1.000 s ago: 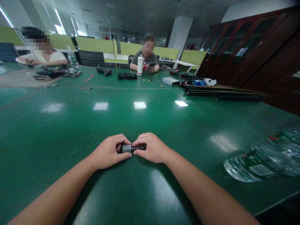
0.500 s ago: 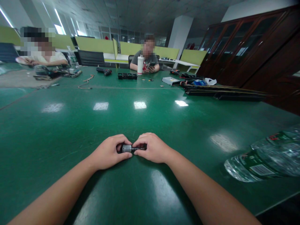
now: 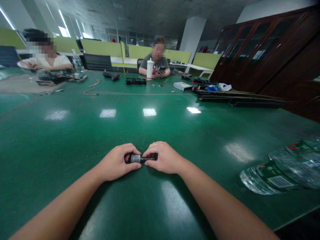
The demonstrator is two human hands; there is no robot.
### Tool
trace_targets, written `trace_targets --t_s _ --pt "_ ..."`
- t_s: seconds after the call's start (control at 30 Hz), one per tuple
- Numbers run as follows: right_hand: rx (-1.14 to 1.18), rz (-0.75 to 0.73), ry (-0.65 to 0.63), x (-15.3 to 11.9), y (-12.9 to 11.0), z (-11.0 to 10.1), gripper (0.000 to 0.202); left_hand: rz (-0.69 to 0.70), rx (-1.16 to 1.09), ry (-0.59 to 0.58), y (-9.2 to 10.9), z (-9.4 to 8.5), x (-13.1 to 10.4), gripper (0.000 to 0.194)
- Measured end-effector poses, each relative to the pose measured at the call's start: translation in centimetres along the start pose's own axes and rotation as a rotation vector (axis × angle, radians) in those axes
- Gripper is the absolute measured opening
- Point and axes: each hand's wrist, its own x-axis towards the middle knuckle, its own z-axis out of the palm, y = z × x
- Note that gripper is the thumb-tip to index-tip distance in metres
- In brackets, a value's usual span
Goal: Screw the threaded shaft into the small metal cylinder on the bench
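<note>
A small silver cylinder [image 3: 135,158] with a dark, ribbed shaft [image 3: 144,159] lies level just above or on the green table [image 3: 130,126]. My left hand [image 3: 120,162] is closed round the cylinder's left end, thumb below and fingers above. At the shaft's right part, my right hand [image 3: 163,158] pinches with thumb and fingers. The shaft's right end is partly hidden between the fingers of my right hand. A narrow gap separates the tips of the two hands.
Clear bottles [image 3: 277,176] lie at the right. Along the far side are a black block [image 3: 136,81], a power drill [image 3: 111,76], a white cup [image 3: 149,70], a silver box [image 3: 182,86] and long black strips [image 3: 255,101]. Two people sit across the table.
My right hand has shifted very slightly to the right, showing a little more of the dark shaft. My left hand stays in nearly the same place.
</note>
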Motion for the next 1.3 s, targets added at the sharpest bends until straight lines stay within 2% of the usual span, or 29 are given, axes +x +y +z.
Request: trace_targets --t_s 0.6,1.3 --pt "-0.001 0.002 0.014 -0.2 0.3 -0.2 0.017 -0.001 0.000 0.004 0.0 -0.1 -0.1 0.023" --pt "-0.016 0.054 -0.039 -0.3 0.1 -1.1 0.015 -0.002 0.009 0.004 -0.2 -0.1 -0.1 0.023"
